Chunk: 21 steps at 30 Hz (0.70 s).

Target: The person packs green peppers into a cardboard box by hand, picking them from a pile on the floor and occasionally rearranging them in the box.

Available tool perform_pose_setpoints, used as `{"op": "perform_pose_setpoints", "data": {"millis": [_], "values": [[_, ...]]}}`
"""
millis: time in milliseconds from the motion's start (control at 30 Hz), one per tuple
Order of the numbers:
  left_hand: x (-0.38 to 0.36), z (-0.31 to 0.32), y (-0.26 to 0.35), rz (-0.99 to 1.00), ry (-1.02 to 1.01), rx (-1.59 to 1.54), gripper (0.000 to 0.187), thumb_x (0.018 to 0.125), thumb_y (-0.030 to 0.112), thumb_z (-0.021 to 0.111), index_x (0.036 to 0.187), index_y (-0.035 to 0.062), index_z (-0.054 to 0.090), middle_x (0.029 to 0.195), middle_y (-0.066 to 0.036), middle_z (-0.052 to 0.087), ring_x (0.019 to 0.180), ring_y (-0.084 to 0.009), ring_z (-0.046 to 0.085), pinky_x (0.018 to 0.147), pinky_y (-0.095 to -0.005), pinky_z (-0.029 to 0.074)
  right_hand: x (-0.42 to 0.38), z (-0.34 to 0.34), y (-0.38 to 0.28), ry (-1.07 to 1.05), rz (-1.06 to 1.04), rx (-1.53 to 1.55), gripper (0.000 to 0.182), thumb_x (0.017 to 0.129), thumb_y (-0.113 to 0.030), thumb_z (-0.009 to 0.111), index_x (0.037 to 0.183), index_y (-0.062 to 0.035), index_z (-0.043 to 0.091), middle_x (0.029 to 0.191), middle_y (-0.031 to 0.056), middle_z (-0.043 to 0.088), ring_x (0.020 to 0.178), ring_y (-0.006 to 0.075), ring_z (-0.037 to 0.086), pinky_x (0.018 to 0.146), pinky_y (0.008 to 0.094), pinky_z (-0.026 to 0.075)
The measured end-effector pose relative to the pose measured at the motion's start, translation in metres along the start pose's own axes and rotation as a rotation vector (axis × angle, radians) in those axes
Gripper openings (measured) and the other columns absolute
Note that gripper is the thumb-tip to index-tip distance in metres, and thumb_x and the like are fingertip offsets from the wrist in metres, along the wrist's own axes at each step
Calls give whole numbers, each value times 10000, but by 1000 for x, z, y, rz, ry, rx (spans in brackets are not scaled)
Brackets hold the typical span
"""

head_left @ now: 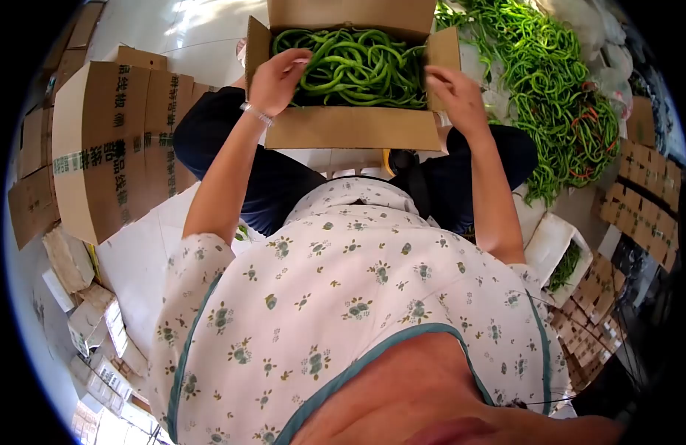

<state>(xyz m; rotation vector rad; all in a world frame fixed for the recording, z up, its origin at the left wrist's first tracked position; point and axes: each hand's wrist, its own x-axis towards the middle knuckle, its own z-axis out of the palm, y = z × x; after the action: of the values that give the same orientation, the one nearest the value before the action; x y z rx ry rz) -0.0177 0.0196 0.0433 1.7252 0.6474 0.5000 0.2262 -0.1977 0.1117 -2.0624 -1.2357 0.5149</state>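
An open cardboard box (343,127) stands between my knees, filled with long green peppers (358,67). Over the box's left side is my left hand (281,80), its fingers bent together at the edge of the peppers; whether something small is between them is too unclear to tell. My right hand (455,96) is at the box's right side, fingers apart and touching or close to the right flap (443,65). No pepper shows in my right hand.
A large heap of green peppers (543,81), some red, lies on the floor at the right. Below it is a white foam box (554,252) with greens inside. Printed cardboard boxes (105,148) stand at the left; more cartons (643,200) lie at the far right.
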Motion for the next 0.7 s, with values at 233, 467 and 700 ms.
{"op": "perform_pose_setpoints", "data": {"millis": [233, 467, 700], "values": [[40, 63, -25, 188, -397, 922, 491, 803, 133, 584, 1259, 257, 452, 1234, 9, 517, 1151, -182, 474, 919, -507, 335, 41, 91, 46, -317, -198, -456, 465, 774, -258, 655, 1217, -235, 515, 1372, 45, 381, 1287, 275, 321, 913, 439, 424], [42, 46, 11, -32, -517, 1177, 407, 788, 209, 624, 1171, 248, 492, 1128, 57, 556, 1095, -156, 511, 811, -480, 361, 30, 66, 36, -426, 47, -730, 611, 777, -200, 668, 1301, -357, 396, 1316, 125, 383, 1216, 303, 393, 844, 443, 464], [45, 57, 2, -73, -484, 1175, 494, 759, 142, 607, 1226, 251, 489, 1179, 19, 524, 1118, -175, 487, 873, -478, 358, 29, 63, 31, -453, 145, -470, 636, 798, -181, 633, 1337, -353, 344, 1326, 157, 397, 1107, 347, 499, 862, 446, 452]]}}
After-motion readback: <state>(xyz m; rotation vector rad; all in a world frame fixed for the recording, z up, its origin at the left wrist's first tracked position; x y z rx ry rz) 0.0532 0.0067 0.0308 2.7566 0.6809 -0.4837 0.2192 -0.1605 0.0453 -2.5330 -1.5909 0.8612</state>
